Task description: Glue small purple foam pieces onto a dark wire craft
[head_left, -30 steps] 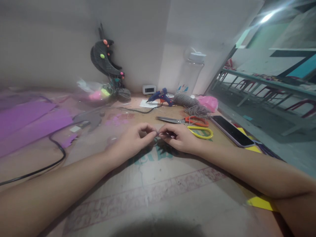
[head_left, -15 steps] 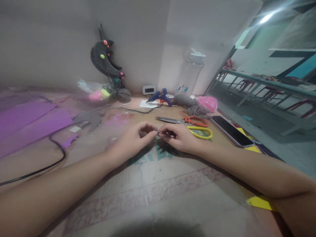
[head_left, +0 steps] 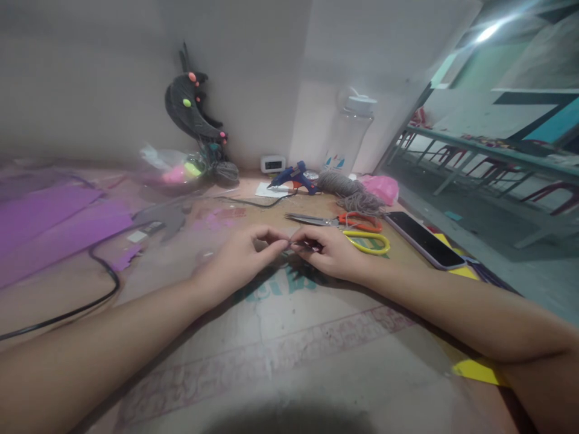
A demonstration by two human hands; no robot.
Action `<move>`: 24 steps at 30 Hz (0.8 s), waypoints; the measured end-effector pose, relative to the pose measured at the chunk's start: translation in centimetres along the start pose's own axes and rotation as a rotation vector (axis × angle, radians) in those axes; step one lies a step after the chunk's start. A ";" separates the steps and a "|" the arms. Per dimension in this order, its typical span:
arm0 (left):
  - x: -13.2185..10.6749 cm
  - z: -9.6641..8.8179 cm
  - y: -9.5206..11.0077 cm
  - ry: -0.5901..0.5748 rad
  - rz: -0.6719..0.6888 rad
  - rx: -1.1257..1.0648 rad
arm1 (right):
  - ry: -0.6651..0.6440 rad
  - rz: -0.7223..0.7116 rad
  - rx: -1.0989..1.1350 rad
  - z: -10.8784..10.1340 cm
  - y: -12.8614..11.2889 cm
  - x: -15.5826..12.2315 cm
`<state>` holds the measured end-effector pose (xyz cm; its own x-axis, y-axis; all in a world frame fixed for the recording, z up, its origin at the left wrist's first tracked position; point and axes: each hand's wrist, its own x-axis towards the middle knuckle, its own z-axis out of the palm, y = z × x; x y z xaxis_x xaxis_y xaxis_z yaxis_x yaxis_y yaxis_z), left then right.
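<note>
My left hand [head_left: 251, 254] and my right hand [head_left: 329, 250] meet fingertip to fingertip above the middle of the table [head_left: 280, 337]. Each is closed in a pinch of thumb and forefinger. Something thin and dark may be between the tips, but it is too small to make out. Just beyond my right hand lie scissors with yellow handles [head_left: 368, 243], their blades hidden by that hand. Behind them is a second pair of scissors with orange handles [head_left: 362, 222], blades pointing left.
At the back are a blue glue gun [head_left: 292, 175], grey yarn [head_left: 341, 188], a white digital clock [head_left: 272, 164] and a clear bottle [head_left: 348, 135]. A phone [head_left: 425, 240] lies right. Purple sheets [head_left: 54, 223] and a black cable [head_left: 113, 277] lie left. A dark crescent [head_left: 183, 108] leans on the wall.
Both hands hold nearly the same pose, fingertips still together. The left hand appears a touch lower; everything else stays in place.
</note>
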<state>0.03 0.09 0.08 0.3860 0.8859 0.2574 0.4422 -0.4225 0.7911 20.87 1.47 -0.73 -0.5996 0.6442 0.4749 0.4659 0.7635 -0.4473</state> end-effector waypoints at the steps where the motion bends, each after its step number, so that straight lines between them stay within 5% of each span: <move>1: 0.0 0.0 -0.1 -0.005 -0.002 -0.014 | 0.001 0.004 -0.002 0.0 0.0 0.0; 24: 0.1 0.1 -0.1 -0.001 0.026 -0.007 | -0.001 0.037 0.009 0.1 0.0 0.0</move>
<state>0.08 0.16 -0.04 0.3978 0.8745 0.2774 0.4264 -0.4440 0.7881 20.81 1.51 -0.81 -0.5829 0.6716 0.4574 0.4819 0.7390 -0.4708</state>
